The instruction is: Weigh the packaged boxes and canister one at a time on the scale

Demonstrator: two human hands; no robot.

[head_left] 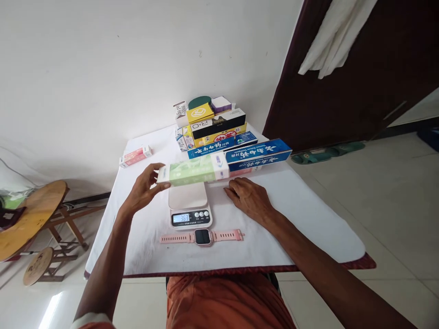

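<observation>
I judge us early on: my left hand [146, 185] grips the green box [192, 171] over the lit scale [188, 197]; how closed my half-curled right hand [249, 196] is, I can't tell. One pink box [135, 157] near the table's [308, 212] far-left corner looks done; the piled boxes [217, 123] toward the far edge seem left.

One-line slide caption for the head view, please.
Left hand holds a pale-green box over a digital scale, with a pink watch lying in front.
</observation>
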